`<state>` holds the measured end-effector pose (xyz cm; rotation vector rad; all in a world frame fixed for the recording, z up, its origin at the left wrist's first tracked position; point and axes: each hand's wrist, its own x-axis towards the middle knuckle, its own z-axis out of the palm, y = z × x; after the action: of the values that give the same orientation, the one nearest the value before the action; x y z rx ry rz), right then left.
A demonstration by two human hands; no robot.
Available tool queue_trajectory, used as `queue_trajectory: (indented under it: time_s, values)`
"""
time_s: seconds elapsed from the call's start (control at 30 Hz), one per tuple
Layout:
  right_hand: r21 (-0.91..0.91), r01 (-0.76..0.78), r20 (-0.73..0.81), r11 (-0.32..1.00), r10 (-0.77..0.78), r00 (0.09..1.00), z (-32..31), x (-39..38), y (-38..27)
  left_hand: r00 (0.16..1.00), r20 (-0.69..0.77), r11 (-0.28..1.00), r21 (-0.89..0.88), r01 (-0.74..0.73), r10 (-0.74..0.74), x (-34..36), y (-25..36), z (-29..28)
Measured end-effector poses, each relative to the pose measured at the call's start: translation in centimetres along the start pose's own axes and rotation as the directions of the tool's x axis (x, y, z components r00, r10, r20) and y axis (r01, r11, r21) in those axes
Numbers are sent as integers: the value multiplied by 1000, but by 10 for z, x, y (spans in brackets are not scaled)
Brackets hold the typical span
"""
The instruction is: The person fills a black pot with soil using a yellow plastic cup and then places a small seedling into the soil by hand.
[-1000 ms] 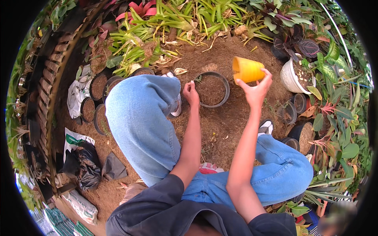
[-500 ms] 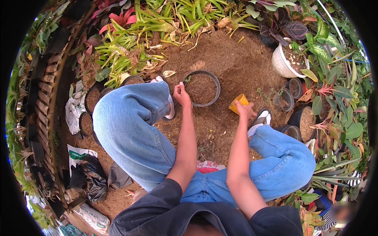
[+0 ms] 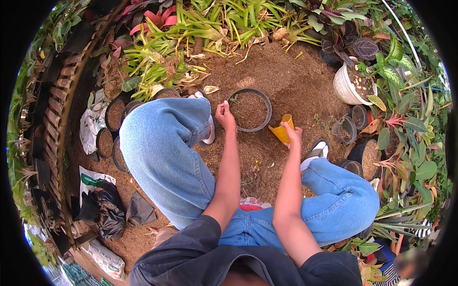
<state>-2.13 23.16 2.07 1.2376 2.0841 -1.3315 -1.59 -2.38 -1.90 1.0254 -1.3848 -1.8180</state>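
Observation:
My right hand [image 3: 294, 135] is closed around a yellow ribbed plastic scoop [image 3: 280, 129], shaped like a cut cup, its wide mouth tilted toward the round black pot. The black pot [image 3: 268, 108] stands on the soil in front of me with brown soil inside. My left hand [image 3: 224, 116] is at the pot's left rim, its fingers curled and the thumb side up. A small green sprig [image 3: 234, 98] shows beside its fingertips at the rim. Whether the fingers pinch the sprig or the rim cannot be made out.
A white pot [image 3: 344, 86] with soil and small black pots [image 3: 344, 129] stand at the right among leafy plants. Uprooted green plants [image 3: 210, 31] lie at the far side. Soil-filled black pots [image 3: 114, 114] and a black plastic bag [image 3: 112, 209] are at the left.
My right hand has lifted the scoop slightly left and turned it toward the pot. The left hand stays by the pot's rim. The whole view has shifted a little.

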Motion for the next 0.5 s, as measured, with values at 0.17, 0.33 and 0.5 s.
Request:
queue_trajectory:
  time_s: [0.17,0.33,0.5]
  values:
    - [208,-46,253,977,-8,967,-19,-5,-4,1000,-24,997,-77,-14,12,3,0,-4]
    - [380,-58,375,923,-97,922,-51,9,10,999,-15,999,-10,-39,38,0,2,0]
    - [463,3,424,886,-224,877,-66,-4,-5,1000,-14,999,-44,-23,22,-5,8,0]
